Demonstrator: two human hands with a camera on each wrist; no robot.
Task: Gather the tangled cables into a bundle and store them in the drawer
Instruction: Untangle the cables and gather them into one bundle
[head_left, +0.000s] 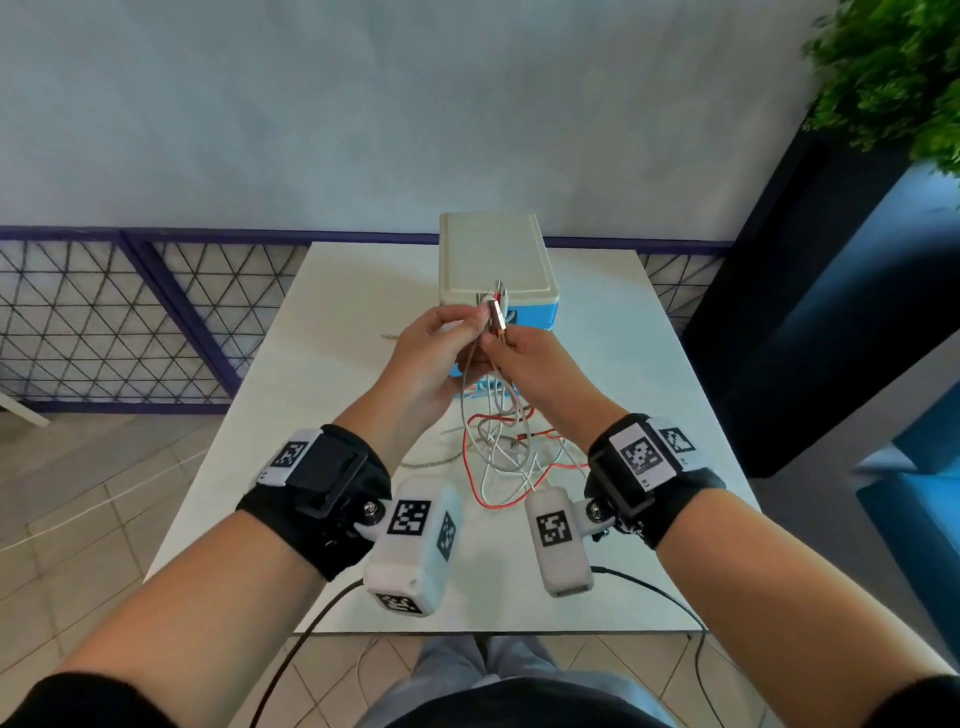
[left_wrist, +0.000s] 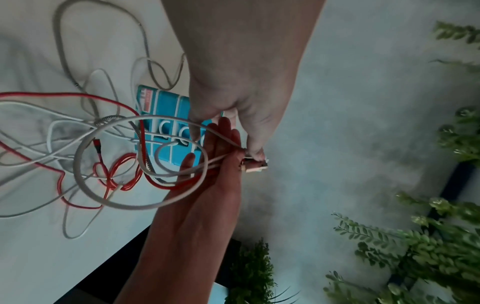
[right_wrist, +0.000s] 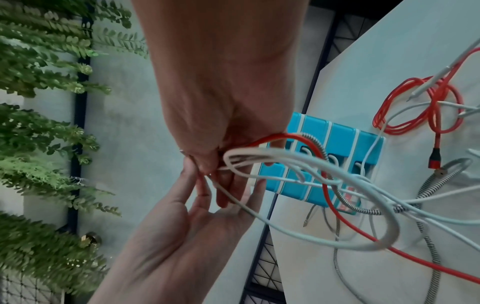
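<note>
Both hands (head_left: 485, 353) pinched the cables' (head_left: 506, 457) plug ends (head_left: 496, 314) together – loops unbundled mid-frame, drawer (head_left: 524, 317) shut.

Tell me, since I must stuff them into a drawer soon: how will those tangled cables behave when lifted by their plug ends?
Probably floppy: the cables sag in loose loops from the left hand and right hand down to the table. Likely light, since fingertip pinches hold them up. They may drag as one clump, as the red cable crosses white ones.
</note>
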